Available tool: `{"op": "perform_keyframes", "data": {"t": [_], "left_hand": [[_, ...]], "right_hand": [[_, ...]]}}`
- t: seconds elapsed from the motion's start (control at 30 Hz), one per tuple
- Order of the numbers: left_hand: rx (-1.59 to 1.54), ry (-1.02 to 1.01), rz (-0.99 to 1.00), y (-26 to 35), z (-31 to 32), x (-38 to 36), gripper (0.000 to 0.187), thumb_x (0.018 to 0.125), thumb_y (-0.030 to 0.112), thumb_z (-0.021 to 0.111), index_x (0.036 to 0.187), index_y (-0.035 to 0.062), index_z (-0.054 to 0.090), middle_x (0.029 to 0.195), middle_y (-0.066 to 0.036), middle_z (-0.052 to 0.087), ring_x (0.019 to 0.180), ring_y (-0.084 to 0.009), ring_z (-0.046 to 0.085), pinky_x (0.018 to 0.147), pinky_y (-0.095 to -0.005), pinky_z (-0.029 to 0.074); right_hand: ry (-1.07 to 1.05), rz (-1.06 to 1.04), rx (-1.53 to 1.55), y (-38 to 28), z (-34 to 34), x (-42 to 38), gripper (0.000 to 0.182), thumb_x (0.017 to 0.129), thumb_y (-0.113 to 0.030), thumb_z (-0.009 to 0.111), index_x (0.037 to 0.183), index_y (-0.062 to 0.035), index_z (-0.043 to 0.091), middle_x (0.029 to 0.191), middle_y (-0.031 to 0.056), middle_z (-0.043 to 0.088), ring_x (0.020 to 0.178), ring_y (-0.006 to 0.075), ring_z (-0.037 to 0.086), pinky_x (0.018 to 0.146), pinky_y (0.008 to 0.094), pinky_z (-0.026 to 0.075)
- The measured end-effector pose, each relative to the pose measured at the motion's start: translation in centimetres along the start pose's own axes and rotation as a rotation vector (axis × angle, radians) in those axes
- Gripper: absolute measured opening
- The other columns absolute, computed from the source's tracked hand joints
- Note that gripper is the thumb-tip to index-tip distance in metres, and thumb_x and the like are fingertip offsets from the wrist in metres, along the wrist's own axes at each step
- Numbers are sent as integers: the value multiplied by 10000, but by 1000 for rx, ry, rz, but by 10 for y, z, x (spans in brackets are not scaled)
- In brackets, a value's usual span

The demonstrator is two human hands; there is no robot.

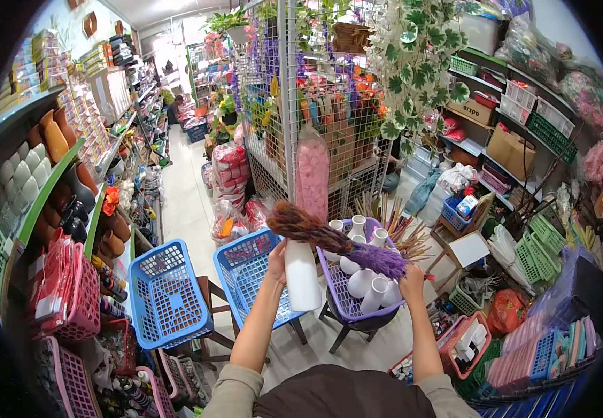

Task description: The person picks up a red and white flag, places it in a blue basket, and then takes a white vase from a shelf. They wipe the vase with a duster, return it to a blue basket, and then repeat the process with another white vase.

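My left hand (277, 263) is closed around the side of a tall white vase (303, 282), held in front of me above the gap between two baskets. In my right hand (411, 281) is a feather duster (336, 242), brown at the far end and purple near my fist, with a red tip showing past the hand. The duster lies across the top of the vase and hides its mouth. Beneath it, a purple basket (335, 291) holds several white vases (374, 295) on a dark stool.
Two blue baskets, one at left (170, 292) and one in the middle (259, 296), rest on stools. A wire grid rack (291, 104) stands ahead. Shelves of vases (56, 136) line the left. Stacked goods and a red-orange basket (466, 344) crowd the right.
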State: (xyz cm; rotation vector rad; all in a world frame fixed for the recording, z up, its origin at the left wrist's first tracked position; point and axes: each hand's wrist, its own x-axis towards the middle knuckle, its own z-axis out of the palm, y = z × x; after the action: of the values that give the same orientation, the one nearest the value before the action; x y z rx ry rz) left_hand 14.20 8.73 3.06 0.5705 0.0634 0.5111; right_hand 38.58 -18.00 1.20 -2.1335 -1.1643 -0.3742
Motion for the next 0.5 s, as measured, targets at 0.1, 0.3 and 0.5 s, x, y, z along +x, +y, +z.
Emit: {"op": "perform_keyframes", "data": {"t": [0.1,0.3,0.5], "left_hand": [[-161,-22,122,1,1,1,549,857,485,472,1214,70,439,1072,-123,568,891,-271,596,783,-417,510],[-195,56,11,16,20,-7,599,841,417,540,1252,7,392,1069,-128,557,947,-257,577,851,-406,476],[-53,-224,-14,1,-3,16,517,850,455,477,1185,61,481,1092,-109,581,916,-215,603,801,-393,511]], "right_hand": [[-34,-62,9,16,7,-5,125,681,-132,528,725,-43,604,749,143,590,795,344,512,701,444,362],[-25,-255,37,26,-3,-11,201,709,-247,555,744,-62,627,736,117,583,772,320,509,694,425,358],[77,-31,-82,20,5,9,146,684,-178,556,704,-39,596,738,133,569,778,333,500,692,442,353]]}}
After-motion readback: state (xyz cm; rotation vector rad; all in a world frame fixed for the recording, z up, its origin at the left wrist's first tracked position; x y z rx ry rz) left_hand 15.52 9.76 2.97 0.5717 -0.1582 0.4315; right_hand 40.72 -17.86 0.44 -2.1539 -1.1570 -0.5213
